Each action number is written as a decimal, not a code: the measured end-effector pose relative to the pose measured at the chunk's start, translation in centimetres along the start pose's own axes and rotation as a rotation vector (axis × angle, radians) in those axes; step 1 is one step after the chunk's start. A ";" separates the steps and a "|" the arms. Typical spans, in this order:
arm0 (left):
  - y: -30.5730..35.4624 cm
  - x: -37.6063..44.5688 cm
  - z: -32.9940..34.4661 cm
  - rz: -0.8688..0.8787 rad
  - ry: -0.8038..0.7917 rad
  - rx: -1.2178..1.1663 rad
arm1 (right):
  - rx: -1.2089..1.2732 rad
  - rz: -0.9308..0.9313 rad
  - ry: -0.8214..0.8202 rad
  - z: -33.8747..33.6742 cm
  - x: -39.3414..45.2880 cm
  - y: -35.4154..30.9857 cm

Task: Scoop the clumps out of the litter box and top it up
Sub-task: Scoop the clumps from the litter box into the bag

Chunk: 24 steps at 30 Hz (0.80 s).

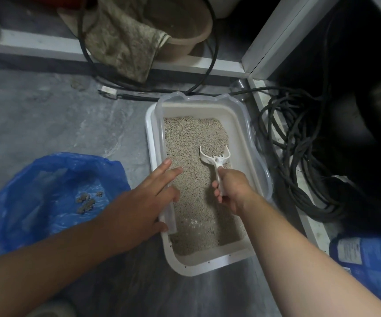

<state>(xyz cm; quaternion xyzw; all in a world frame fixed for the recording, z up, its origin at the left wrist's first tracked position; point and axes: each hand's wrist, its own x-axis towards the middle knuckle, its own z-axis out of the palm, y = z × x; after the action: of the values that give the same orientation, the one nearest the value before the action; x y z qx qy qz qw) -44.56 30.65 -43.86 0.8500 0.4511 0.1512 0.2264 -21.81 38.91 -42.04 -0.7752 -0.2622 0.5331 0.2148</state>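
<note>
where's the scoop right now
In the head view, the white scoop is in the litter box, right of centre, gripped by the right hand.

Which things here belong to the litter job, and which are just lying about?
Job: litter box, litter, scoop gripped by the right hand, left hand on the rim, blue bag with clumps.
Lying about: cables, cloth, tub.

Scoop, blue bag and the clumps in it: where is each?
scoop (215, 156): head view, on its white slotted head.
blue bag (36, 191): head view, on its crinkled inside.
clumps (86, 202): head view, on the grey heap.
</note>
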 end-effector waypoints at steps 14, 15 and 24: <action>0.3 0.1 -0.3 -0.026 -0.041 0.024 | 0.267 -0.165 -0.083 0.3 -2.6 5.0; 0.4 0.1 -0.2 -0.027 -0.043 0.031 | 0.274 -0.172 -0.080 0.3 -2.9 5.4; 0.5 -0.2 -0.4 -0.043 -0.045 0.003 | 0.257 -0.055 -0.071 -0.4 -4.8 6.4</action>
<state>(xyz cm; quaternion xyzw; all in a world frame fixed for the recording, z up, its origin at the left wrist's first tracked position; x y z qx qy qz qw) -44.47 30.35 -43.24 0.8435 0.4643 0.1264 0.2384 -21.74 30.89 -42.36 -0.7143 -0.2206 0.5833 0.3175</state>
